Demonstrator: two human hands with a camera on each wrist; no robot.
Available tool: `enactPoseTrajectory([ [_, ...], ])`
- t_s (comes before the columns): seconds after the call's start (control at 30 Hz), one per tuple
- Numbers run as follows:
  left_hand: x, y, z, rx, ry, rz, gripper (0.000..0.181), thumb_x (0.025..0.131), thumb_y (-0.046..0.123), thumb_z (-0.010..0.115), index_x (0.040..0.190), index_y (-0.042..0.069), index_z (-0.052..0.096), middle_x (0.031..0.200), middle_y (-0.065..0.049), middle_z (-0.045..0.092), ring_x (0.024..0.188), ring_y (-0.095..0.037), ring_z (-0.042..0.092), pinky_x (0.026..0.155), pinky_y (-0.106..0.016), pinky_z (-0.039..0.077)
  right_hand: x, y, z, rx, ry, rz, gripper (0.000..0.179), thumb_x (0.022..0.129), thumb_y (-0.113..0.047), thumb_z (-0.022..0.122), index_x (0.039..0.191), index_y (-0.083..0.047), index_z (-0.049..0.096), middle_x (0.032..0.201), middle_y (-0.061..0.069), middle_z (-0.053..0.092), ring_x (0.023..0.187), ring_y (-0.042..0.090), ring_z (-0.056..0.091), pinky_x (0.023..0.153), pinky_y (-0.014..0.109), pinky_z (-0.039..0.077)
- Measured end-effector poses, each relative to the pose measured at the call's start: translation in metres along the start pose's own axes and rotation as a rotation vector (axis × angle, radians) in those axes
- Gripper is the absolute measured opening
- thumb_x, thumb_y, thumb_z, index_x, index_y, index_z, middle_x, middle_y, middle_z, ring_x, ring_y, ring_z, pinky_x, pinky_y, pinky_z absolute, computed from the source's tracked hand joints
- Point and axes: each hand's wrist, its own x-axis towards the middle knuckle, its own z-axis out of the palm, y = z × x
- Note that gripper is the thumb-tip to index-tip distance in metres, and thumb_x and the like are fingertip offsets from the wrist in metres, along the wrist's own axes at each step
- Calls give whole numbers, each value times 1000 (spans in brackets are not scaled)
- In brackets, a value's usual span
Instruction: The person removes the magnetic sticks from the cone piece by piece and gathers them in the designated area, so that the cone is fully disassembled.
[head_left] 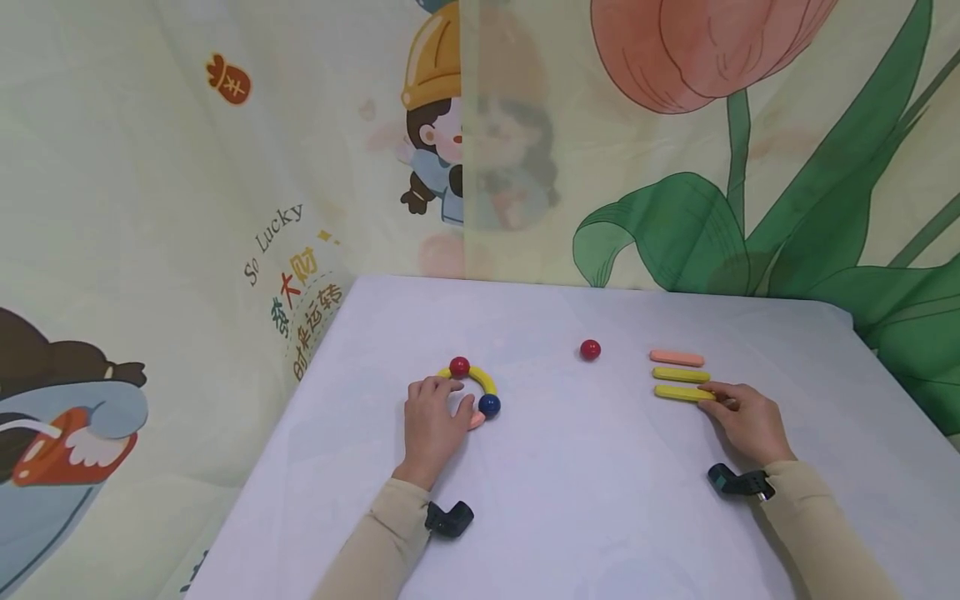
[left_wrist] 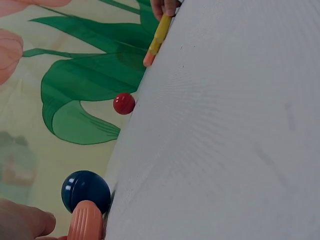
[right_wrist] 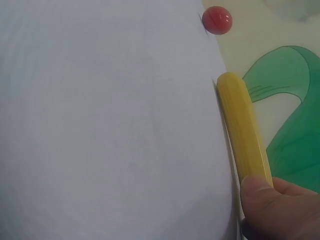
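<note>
On the white table, a partial ring of toy pieces lies by my left hand (head_left: 438,425). It has a red ball (head_left: 460,367), a curved yellow stick (head_left: 483,380), a blue ball (head_left: 490,406) and a pink stick (head_left: 477,421). My left hand is over the ring's left side, index finger and thumb apart; what lies beneath the palm is hidden. In the left wrist view the pink stick (left_wrist: 86,222) meets the blue ball (left_wrist: 85,192). At the right, thumb and fingers of my right hand (head_left: 750,421) pinch the right end of a straight yellow stick (head_left: 682,392).
Beyond the held stick lie another yellow stick (head_left: 680,375) and a straight pink stick (head_left: 677,357), roughly parallel. A loose red ball (head_left: 590,350) sits between the ring and the sticks. Printed cloth (head_left: 525,250) hangs behind the white table (head_left: 577,500).
</note>
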Motion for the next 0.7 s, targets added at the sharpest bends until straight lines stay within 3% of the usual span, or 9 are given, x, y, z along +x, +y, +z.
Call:
enactPoseTrajectory([
  [0.27, 1, -3, 0, -25, 10, 10, 27, 89, 26, 72, 109, 8, 70, 109, -9, 60, 112, -28, 46, 91, -42, 41, 0, -3, -1, -9, 4, -13, 34, 91, -5, 67, 122, 6, 62, 106, 25, 59, 90, 38, 56, 73, 48, 51],
  [0.43, 2, -4, -2, -56, 17, -23, 23, 90, 18, 70, 110, 8, 70, 114, -9, 59, 112, -27, 46, 92, -39, 45, -7, -3, -5, -11, -3, 6, 40, 90, -9, 68, 126, 5, 58, 104, 24, 58, 89, 37, 57, 70, 44, 51],
  [0.6, 4, -5, -2, -81, 16, -52, 21, 88, 8, 69, 109, 8, 69, 116, -8, 58, 112, -26, 49, 90, -38, 49, -20, -20, -4, 7, 96, 76, 37, 93, -15, 65, 123, 4, 60, 103, 22, 56, 85, 33, 54, 64, 33, 44],
  [0.7, 4, -4, -2, -96, 12, -46, 20, 88, 9, 70, 108, 9, 70, 115, -7, 59, 107, -24, 52, 88, -36, 51, -26, -42, 5, 24, 150, 55, 28, 93, -14, 64, 115, 3, 64, 98, 18, 56, 82, 29, 52, 61, 30, 40],
])
